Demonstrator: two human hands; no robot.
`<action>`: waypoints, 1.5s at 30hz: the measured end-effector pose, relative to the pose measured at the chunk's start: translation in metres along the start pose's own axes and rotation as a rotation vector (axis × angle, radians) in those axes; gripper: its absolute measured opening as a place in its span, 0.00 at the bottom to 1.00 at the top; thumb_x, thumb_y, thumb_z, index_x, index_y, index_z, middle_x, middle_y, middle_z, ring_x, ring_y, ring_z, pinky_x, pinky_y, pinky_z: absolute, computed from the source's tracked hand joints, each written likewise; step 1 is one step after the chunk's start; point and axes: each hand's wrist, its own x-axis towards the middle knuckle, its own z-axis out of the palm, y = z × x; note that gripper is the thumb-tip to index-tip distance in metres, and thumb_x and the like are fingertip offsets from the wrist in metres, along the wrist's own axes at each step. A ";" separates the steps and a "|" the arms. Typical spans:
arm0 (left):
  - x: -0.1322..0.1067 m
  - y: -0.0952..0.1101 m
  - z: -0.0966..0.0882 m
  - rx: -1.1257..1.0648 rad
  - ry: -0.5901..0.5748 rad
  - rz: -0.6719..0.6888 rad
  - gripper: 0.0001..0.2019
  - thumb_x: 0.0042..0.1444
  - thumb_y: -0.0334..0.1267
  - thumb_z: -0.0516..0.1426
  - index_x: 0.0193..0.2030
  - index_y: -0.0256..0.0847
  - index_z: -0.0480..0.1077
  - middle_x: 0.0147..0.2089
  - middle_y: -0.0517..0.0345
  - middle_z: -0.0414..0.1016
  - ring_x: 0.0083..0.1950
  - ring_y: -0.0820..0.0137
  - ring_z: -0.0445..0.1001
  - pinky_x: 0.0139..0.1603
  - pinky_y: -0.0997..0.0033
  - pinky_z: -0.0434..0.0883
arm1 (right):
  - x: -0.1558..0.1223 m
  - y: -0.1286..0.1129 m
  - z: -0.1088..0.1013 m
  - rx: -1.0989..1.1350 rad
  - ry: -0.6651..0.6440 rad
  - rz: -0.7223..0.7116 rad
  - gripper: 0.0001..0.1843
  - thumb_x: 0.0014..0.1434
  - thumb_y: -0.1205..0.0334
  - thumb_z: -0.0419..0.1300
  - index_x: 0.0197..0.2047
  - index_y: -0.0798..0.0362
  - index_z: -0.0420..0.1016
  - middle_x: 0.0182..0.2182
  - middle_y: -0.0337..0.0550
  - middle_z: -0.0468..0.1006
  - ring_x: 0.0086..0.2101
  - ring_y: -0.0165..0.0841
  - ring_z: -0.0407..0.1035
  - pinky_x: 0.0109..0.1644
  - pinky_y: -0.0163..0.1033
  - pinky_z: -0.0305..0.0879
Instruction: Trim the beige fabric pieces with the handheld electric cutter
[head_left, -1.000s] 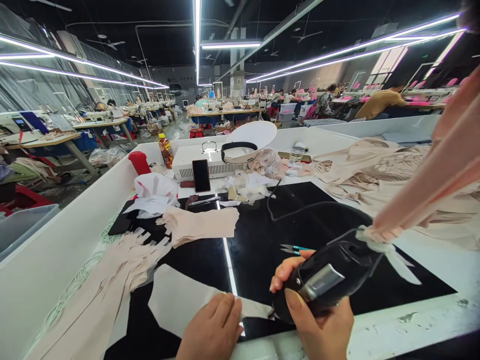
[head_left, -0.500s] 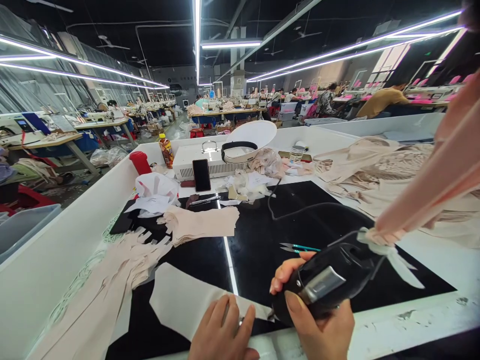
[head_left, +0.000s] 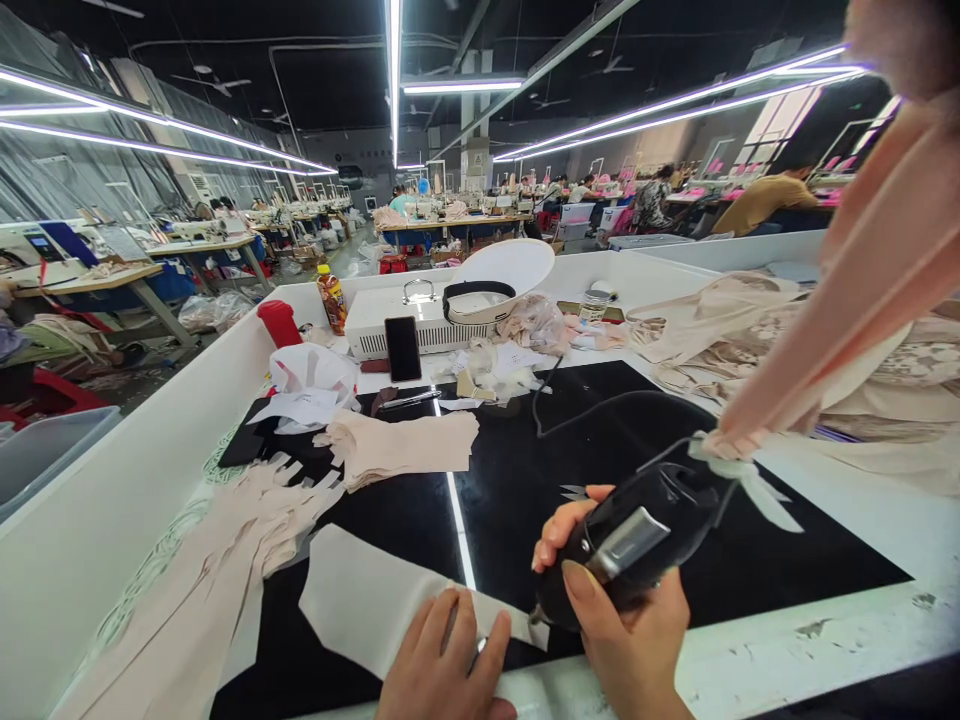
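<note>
My right hand [head_left: 626,625] is wrapped round a black corded electric hand tool [head_left: 637,535] with a shiny metal plate on its side. The tool's tip meets the narrow right end of a pale cut fabric piece [head_left: 367,595] on the black mat [head_left: 592,440]. A pink cloth strip [head_left: 840,270], tied to the tool's rear with a white knot, stretches up to the right. My left hand [head_left: 446,650] lies flat on the fabric's front edge, fingers extended. A small shiny metal bit shows beside its index finger. Snips [head_left: 574,493] lie partly hidden behind the tool.
A stack of beige pieces [head_left: 405,445] and long beige strips [head_left: 195,580] lie left. Behind are a phone [head_left: 403,350], a white vented box [head_left: 371,325], a bottle [head_left: 331,298] and a plastic bag [head_left: 315,375]. Beige fabric [head_left: 720,310] is heaped right. White walls [head_left: 150,480] edge the table.
My right hand has shifted slightly left with the tool, its tip now further in on the fabric's right end. The pink strip swung left. My left hand stays put.
</note>
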 end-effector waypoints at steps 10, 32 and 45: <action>0.004 -0.013 -0.011 -0.128 0.021 0.023 0.31 0.76 0.62 0.43 0.64 0.42 0.75 0.60 0.52 0.78 0.57 0.57 0.76 0.56 0.60 0.75 | -0.004 -0.003 0.001 -0.004 0.007 0.015 0.22 0.63 0.56 0.73 0.55 0.44 0.71 0.34 0.35 0.77 0.30 0.30 0.73 0.33 0.34 0.73; 0.014 -0.015 -0.026 -0.221 0.010 -0.041 0.27 0.79 0.55 0.42 0.58 0.37 0.74 0.49 0.52 0.79 0.52 0.62 0.78 0.56 0.63 0.74 | -0.007 -0.004 0.000 -0.035 0.004 -0.016 0.21 0.64 0.54 0.73 0.55 0.45 0.71 0.33 0.38 0.77 0.29 0.32 0.73 0.32 0.37 0.73; 0.006 -0.005 -0.017 -0.211 -0.092 -0.065 0.25 0.73 0.60 0.53 0.64 0.44 0.73 0.47 0.52 0.77 0.48 0.58 0.78 0.54 0.56 0.77 | -0.009 -0.003 -0.002 -0.037 -0.019 -0.001 0.22 0.64 0.56 0.72 0.57 0.45 0.70 0.34 0.39 0.77 0.30 0.33 0.73 0.32 0.37 0.73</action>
